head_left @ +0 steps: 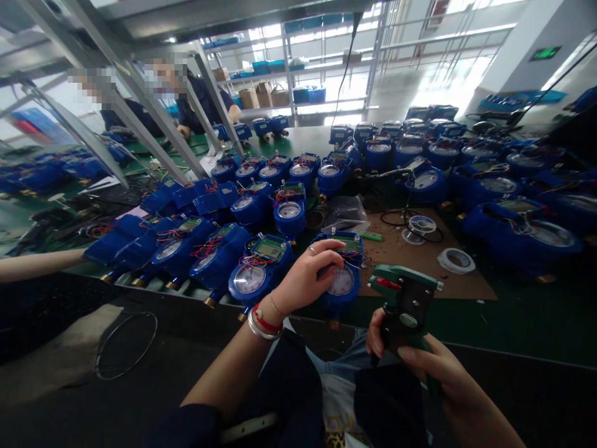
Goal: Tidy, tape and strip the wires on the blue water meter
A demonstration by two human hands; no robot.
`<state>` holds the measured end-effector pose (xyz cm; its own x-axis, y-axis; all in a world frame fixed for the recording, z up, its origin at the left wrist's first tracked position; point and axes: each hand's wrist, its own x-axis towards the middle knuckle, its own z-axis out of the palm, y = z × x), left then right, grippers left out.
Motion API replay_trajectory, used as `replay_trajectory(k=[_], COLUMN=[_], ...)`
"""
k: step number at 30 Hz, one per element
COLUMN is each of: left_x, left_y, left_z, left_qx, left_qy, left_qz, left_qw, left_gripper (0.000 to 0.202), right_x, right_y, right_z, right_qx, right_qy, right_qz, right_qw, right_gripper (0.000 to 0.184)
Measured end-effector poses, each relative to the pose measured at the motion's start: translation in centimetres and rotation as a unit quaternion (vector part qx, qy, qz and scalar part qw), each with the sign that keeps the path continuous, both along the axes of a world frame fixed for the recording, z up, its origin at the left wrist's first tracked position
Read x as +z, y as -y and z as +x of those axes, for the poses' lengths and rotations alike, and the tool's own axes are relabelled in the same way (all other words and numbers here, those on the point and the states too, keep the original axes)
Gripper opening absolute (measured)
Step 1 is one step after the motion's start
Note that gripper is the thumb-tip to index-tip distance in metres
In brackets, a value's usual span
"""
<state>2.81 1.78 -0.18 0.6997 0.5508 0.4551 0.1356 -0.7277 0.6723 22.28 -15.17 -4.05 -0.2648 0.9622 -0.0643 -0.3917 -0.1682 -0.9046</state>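
Observation:
In front of me sits a blue water meter (342,298) with a round dial and an opened upper housing showing a small display (349,241) and thin coloured wires (353,256). My left hand (305,277) reaches over this meter from the left, its fingertips pinched at the wires and partly hiding the dial. To the right, my right hand (431,361) is closed around the grip of a green and black wire stripper (403,302) with a red piece at its jaws. The stripper's head points left, apart from the meter.
Rows of similar blue meters (252,274) fill the bench on both sides. A brown board (450,289) carries a solder spool (418,229), a white tape roll (456,261) and a clear plastic bag (346,213). Another person's arm (41,264) reaches in at left; metal posts (153,118) rise behind.

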Motion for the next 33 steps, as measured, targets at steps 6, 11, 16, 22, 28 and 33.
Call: replay_trajectory(k=[6, 11, 16, 22, 28, 33], left_x=[0.6, 1.1, 1.2, 1.1, 0.9, 1.3], left_y=[-0.2, -0.4, -0.4, -0.1, -0.2, -0.7], left_z=[-0.4, -0.3, 0.4, 1.1, 1.0, 0.6], left_qx=[-0.022, -0.034, -0.022, 0.005, 0.016, -0.023], left_qy=[-0.055, -0.083, -0.096, -0.11, -0.108, -0.117], left_qz=[0.037, 0.05, 0.064, 0.104, 0.145, 0.138], left_qw=[0.998, 0.995, 0.993, 0.988, 0.983, 0.983], left_gripper=[0.023, 0.017, 0.013, 0.011, 0.014, 0.015], right_x=[0.9, 1.2, 1.3, 1.5, 0.9, 0.6], right_y=[-0.4, -0.9, -1.1, -0.8, -1.0, -1.1], right_z=[-0.2, -0.7, -0.7, -0.1, -0.2, -0.4], right_qx=[0.053, 0.028, 0.008, 0.004, -0.017, -0.029], right_qy=[0.004, 0.001, -0.004, 0.004, -0.018, -0.024], right_qz=[0.007, 0.005, -0.022, -0.082, -0.101, -0.101], right_qw=[0.999, 1.0, 1.0, 0.997, 0.995, 0.994], right_gripper=[0.041, 0.042, 0.041, 0.039, 0.039, 0.042])
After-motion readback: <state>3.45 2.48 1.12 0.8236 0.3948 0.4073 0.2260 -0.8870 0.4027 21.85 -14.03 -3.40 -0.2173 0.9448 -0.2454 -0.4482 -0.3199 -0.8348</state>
